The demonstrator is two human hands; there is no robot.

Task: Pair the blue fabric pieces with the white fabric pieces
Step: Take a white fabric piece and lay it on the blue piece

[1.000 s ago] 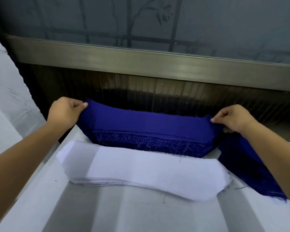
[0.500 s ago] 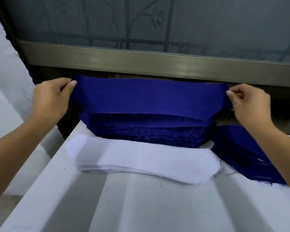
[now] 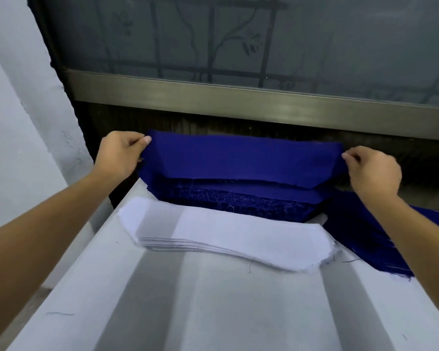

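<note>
A single blue fabric piece (image 3: 241, 158) is stretched flat across the middle of the frame, lifted just above the blue stack (image 3: 238, 201) with its lower edge hanging over the stack's top layer. The left hand (image 3: 119, 153) pinches its left corner between thumb and curled fingers; the right hand (image 3: 373, 171) pinches the right corner the same way. Directly below the blue stack, toward the bottom of the frame, lies the white stack (image 3: 226, 239), its edges fanned and a few loose threads at its right end. A second blue pile (image 3: 360, 239) lies at the right edge, partly under the right forearm. All rest on a white table (image 3: 213, 312). Above runs a metal rail (image 3: 238, 97) under frosted glass (image 3: 213, 39), with a pale wall (image 3: 15, 110) at the upper left
</note>
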